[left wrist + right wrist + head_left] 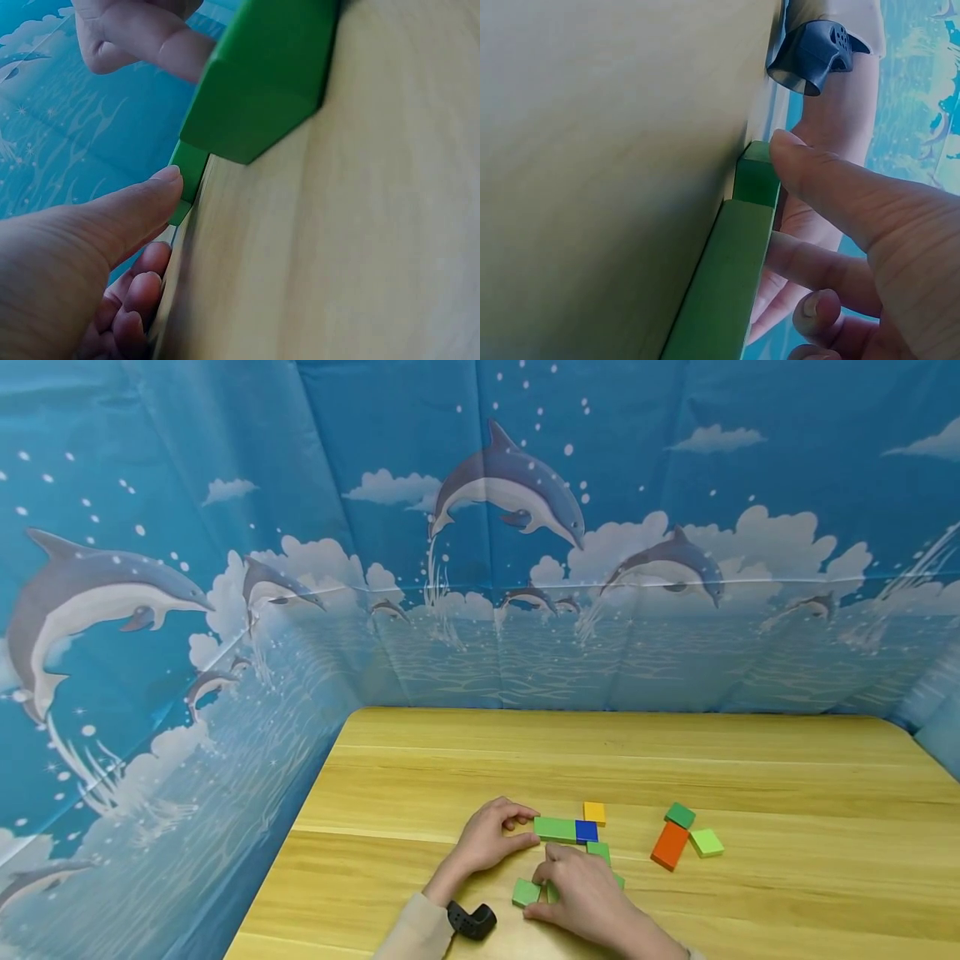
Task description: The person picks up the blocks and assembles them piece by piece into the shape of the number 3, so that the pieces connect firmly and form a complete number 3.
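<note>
In the head view, my left hand (486, 837) holds the left end of a long light-green block (555, 829) between thumb and fingers. A blue block (587, 832) adjoins that block's right end. Nearer the front, my right hand (588, 893) pinches a green block (526, 892) at its right side. Another green block (552, 892) is partly hidden under the right hand. Beyond that hand, a green block (598, 852) lies just below the blue one, and a green corner (619, 881) peeks out. The right wrist view shows my thumb (799, 161) against the small green block (756, 176).
A yellow block (594, 813) lies behind the blue one. To the right, an orange block (670, 847) lies beside a dark-green block (680, 815) and a lime block (707, 842). A black band (472, 922) is on the left wrist. Dolphin-printed sheeting (495, 652) surrounds the wooden table (825, 893).
</note>
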`<action>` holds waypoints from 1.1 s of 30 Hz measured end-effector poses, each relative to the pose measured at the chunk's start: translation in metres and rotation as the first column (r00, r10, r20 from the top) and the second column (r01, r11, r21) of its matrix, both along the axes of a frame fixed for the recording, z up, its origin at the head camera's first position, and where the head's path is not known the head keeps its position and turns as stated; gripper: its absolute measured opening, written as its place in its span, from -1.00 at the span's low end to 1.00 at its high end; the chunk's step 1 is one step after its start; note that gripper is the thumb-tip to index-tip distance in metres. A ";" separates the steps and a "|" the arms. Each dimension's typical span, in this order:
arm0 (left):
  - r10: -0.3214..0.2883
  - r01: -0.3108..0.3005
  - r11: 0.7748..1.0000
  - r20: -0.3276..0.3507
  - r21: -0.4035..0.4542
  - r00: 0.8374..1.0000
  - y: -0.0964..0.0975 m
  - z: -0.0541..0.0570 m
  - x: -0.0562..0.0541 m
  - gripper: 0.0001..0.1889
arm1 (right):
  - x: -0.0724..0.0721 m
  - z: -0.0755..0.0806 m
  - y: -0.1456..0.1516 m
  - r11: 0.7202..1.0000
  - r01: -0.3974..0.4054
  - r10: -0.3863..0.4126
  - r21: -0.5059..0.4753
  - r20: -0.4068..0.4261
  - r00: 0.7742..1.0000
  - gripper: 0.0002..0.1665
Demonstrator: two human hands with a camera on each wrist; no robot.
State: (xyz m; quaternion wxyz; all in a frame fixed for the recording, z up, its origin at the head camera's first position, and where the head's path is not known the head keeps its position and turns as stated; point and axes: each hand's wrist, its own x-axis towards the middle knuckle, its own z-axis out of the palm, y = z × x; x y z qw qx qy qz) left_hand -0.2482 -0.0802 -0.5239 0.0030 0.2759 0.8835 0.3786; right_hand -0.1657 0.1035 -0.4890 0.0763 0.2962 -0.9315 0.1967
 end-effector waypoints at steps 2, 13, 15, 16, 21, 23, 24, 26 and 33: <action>0.001 -0.001 1.000 -0.002 -0.002 1.000 0.000 0.000 0.000 -0.65 | 0.000 0.000 0.001 1.000 0.005 -0.005 0.003 -0.009 1.000 -0.55; 0.003 -0.003 1.000 -0.005 -0.004 1.000 0.001 0.000 0.000 -0.65 | 0.000 0.000 0.003 1.000 0.024 -0.023 0.013 -0.032 0.999 -0.54; 0.003 -0.003 1.000 -0.004 -0.006 1.000 0.001 -0.001 0.001 -0.65 | 0.000 0.000 0.003 1.000 0.020 -0.020 0.009 -0.033 0.999 -0.54; 0.003 -0.003 1.000 -0.003 -0.006 1.000 0.001 -0.001 0.001 -0.66 | 0.000 0.000 0.004 1.000 0.017 -0.017 0.005 -0.035 0.999 -0.53; 0.001 -0.001 1.000 -0.004 -0.004 1.000 0.000 -0.001 0.001 -0.66 | -0.001 -0.001 0.005 1.000 0.017 -0.017 0.010 -0.023 1.000 -0.55; -0.001 0.001 1.000 -0.004 -0.002 1.000 0.000 -0.001 0.001 -0.66 | -0.002 -0.001 0.005 1.000 0.021 -0.021 0.019 -0.017 1.000 -0.56; -0.001 0.001 1.000 -0.005 -0.001 1.000 0.000 -0.001 0.001 -0.66 | -0.002 -0.001 0.005 1.000 0.022 -0.021 0.020 -0.015 1.000 -0.56; -0.001 0.001 1.000 -0.006 0.000 1.000 0.000 -0.001 0.001 -0.66 | -0.002 -0.001 0.005 1.000 0.021 -0.020 0.020 -0.015 1.000 -0.56; -0.001 0.001 1.000 -0.012 0.001 1.000 0.000 -0.002 0.000 -0.66 | -0.003 -0.001 0.006 1.000 0.018 -0.018 0.022 -0.017 1.000 -0.56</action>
